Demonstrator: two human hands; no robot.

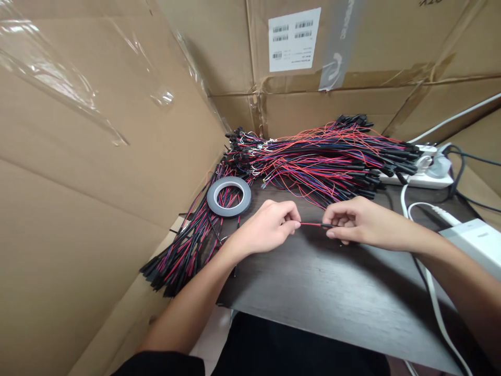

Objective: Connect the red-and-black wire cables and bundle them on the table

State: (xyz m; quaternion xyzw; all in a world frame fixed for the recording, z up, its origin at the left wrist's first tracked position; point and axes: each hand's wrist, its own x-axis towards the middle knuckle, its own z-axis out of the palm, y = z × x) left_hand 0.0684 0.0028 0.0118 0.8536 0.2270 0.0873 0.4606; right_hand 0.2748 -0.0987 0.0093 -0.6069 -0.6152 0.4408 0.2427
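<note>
Between my two hands a thin red and black wire cable (310, 224) is stretched level, just above the dark tabletop. My left hand (274, 224) pinches its left end between thumb and forefinger. At the other end, my right hand (348, 222) is closed on the cable, where a darker sleeve-like stretch begins at the fingertips. The rest of the cable is hidden by my hands. Close to my left wrist, a roll of grey tape (212, 197) rests on a bundle of cables (183, 250) with black ends.
A large pile of red, black and purple cables (313, 156) lies along the back. On the right are a white power strip (442, 181), a white box-shaped device (475, 243) and a hanging white cord (434, 297). Cardboard walls (97, 130) enclose the left and back of the table (313, 292).
</note>
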